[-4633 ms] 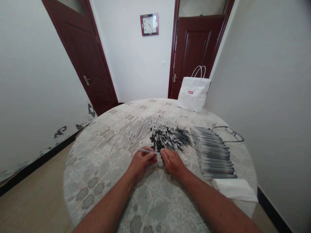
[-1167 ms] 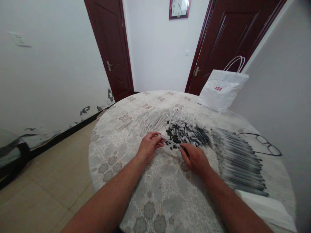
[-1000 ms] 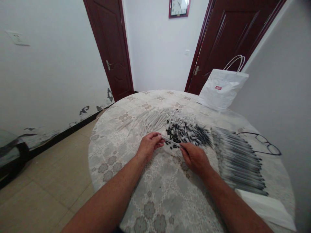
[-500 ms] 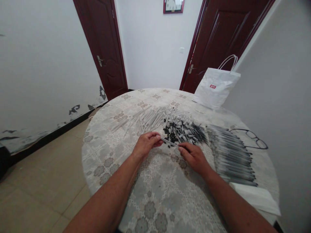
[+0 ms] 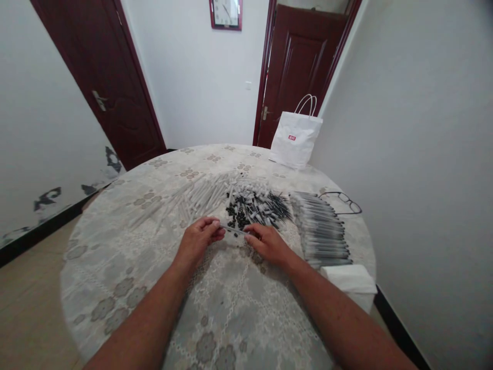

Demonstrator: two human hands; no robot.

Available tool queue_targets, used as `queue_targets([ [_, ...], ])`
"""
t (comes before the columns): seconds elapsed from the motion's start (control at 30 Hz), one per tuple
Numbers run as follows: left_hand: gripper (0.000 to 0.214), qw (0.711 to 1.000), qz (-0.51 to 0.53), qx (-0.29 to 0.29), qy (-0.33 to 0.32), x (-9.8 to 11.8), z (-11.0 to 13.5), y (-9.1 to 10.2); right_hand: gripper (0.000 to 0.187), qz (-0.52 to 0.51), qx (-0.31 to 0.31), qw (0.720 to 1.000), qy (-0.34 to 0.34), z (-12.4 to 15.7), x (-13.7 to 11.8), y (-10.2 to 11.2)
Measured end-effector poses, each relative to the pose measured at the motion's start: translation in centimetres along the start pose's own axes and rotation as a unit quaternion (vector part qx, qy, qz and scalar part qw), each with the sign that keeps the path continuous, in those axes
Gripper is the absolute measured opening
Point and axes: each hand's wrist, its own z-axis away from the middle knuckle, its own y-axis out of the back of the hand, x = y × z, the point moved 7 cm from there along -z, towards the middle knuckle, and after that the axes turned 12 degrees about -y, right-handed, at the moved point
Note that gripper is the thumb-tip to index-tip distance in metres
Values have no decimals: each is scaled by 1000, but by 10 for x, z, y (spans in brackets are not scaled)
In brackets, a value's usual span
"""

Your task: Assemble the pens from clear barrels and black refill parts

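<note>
- A round surface (image 5: pixel 115 267) under a lace-patterned cloth carries the work, its parts sorted into separate heaps so each kind lies within reach.
- One white paper bag (image 5: pixel 295 140) stands at the far edge, by the wall.
- A row of finished pens (image 5: pixel 321 231), too many to count, lies side by side to the right; one folded white cloth (image 5: pixel 348 275) sits at its near end.
- Loose pale barrels (image 5: pixel 200 195) fan out to the left; a heap of small dark caps and tips (image 5: pixel 250 208) lies between.
- One pair of glasses (image 5: pixel 342 201) rests beyond the row.
- The left hand (image 5: pixel 198 240) and right hand (image 5: pixel 267 244) each pinch one end of a single pen barrel (image 5: pixel 233 231), held level just above the cloth, each grip closed on it.
</note>
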Motion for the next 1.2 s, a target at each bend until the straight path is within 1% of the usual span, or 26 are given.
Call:
queue_targets([
  [0.07,36,1000,-15,-20,-2,-2,3,-5,23,97,43,991,84,4,-11,3],
  [0.1,36,999,-24,-32,-1,-3,4,-8,22,133,52,984,110,6,-14,2],
  [0.17,37,997,-50,-60,1,-4,7,-15,22,187,60,971,140,7,-18,0],
  [0.27,38,989,-102,-106,3,-4,12,-27,24,244,69,953,165,8,-23,0],
  [0.4,38,977,-138,-160,-7,0,18,-39,18,312,55,932,175,10,-30,-2],
  [0.47,39,974,-147,-173,-8,1,19,-41,16,334,61,924,173,11,-33,2],
  [0.53,40,975,-149,-166,-4,1,18,-39,15,342,80,922,164,11,-36,10],
  [0.6,38,978,-146,-150,0,0,16,-35,15,346,109,920,149,11,-38,25],
  [0.67,36,979,-145,-146,0,-2,15,-34,15,353,144,915,128,11,-37,46],
  [0.77,36,976,-150,-158,0,-5,14,-35,16,373,201,902,79,13,-27,91],
  [0.87,36,973,-156,-169,-1,-6,15,-37,21,399,267,877,7,19,-1,145],
  [0.97,36,970,-164,-178,-13,-7,14,-37,24,425,328,839,-91,29,36,192],
  [1.0,36,969,-169,-181,-16,-7,14,-37,25,429,336,830,-117,32,48,201],
  [1.07,36,967,-178,-181,-21,-8,13,-37,25,433,340,819,-164,35,68,212],
  [1.13,35,967,-181,-180,-22,-9,13,-36,25,437,337,811,-194,36,80,214],
  [1.2,34,967,-179,-179,-20,-10,13,-37,25,443,336,804,-209,34,86,212],
])
